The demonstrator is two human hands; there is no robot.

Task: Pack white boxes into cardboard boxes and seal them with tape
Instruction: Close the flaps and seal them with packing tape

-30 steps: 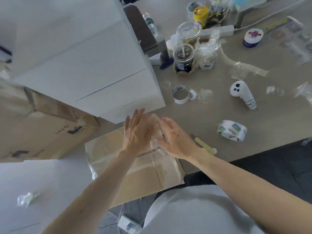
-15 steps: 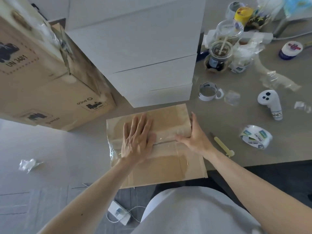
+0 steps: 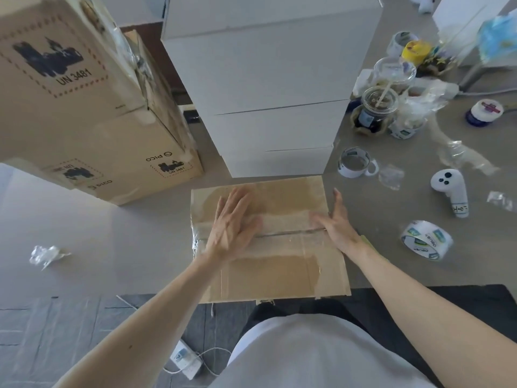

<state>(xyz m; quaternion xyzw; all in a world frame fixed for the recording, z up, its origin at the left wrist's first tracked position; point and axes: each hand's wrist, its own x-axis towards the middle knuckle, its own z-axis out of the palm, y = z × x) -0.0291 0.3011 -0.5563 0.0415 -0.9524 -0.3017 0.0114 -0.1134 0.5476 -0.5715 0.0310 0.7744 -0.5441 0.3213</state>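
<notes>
On taped box [image 3: 279, 275], hands [image 3: 232, 222] [image 3: 340, 224] flat — carton [image 3: 112, 147]: UN 3481, PICO

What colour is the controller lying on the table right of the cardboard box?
The controller is white with black buttons; the head view shows it best.

Tape roll [image 3: 427, 240] right of cardboard box [image 3: 279, 270]

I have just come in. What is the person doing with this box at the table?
A person is sealing a cardboard box at the near edge of the table. The left hand lies flat on the closed top flaps, where clear tape already covers the seam. The right hand rests at the box's right edge. Both hands hold nothing. The tape roll lies to the right, and stacked white boxes stand just behind.
</notes>
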